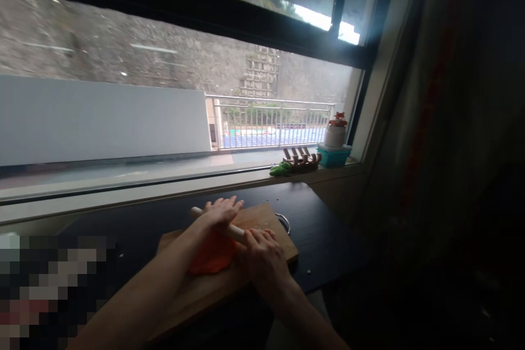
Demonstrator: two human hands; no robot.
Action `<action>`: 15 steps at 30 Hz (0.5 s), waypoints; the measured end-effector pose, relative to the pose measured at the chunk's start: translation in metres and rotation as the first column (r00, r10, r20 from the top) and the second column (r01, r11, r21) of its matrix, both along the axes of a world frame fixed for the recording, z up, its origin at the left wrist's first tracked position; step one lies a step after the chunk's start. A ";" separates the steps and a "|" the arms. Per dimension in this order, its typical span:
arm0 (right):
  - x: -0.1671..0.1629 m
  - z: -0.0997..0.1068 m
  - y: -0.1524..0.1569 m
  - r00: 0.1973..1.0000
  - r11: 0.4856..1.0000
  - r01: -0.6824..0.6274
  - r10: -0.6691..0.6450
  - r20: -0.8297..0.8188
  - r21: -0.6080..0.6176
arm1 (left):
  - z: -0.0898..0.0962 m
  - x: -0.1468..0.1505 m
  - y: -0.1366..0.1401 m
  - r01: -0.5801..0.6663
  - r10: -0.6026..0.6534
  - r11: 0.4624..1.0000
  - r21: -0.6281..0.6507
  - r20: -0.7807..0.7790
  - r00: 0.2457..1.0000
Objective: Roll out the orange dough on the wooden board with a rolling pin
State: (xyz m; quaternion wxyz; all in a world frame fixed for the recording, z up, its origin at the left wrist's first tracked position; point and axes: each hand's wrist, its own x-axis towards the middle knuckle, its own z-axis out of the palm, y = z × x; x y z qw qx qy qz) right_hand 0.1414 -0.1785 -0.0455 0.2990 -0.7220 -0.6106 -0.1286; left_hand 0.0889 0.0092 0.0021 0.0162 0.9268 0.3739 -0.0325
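A pale rolling pin (237,233) lies slantwise over a flattened sheet of orange dough (214,254). Under the dough is a wooden cutting board (262,217) with a metal ring handle (284,223) at its far right side. My left hand (223,211) rests with its palm on the pin near the far left end, its fingers stretched out past it. At the pin's near right end, my right hand (264,249) has its fingers bent over the wood. My left forearm hides part of the board and the dough's left edge.
The board stands on a dark table (305,213) below a window. On the sill are a green object (281,169), a brown slatted rack (302,159), and a teal box (334,156) with a white bottle (335,135) on top. The lower left corner is pixelated.
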 end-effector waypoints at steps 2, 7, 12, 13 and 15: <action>0.003 0.000 0.001 1.000 1.000 0.019 -0.019 0.007 -0.016 | 0.001 0.011 0.001 0.008 -0.008 1.000 0.010 0.016 1.000; 0.000 0.003 -0.005 0.995 0.999 -0.019 0.023 0.101 -0.039 | -0.001 -0.007 0.000 0.034 -0.034 0.999 0.032 -0.014 0.999; -0.016 0.012 -0.021 0.980 0.992 -0.117 0.125 0.156 -0.056 | -0.013 -0.062 -0.003 0.022 -0.018 0.994 0.109 -0.038 0.999; -0.019 0.014 -0.024 0.977 0.989 -0.140 0.147 0.154 -0.052 | -0.017 -0.074 -0.003 0.033 -0.031 0.991 0.132 -0.023 0.999; -0.023 0.015 -0.028 0.973 0.984 -0.175 0.179 0.147 -0.038 | -0.023 -0.091 0.001 0.055 -0.058 0.987 0.148 0.019 0.998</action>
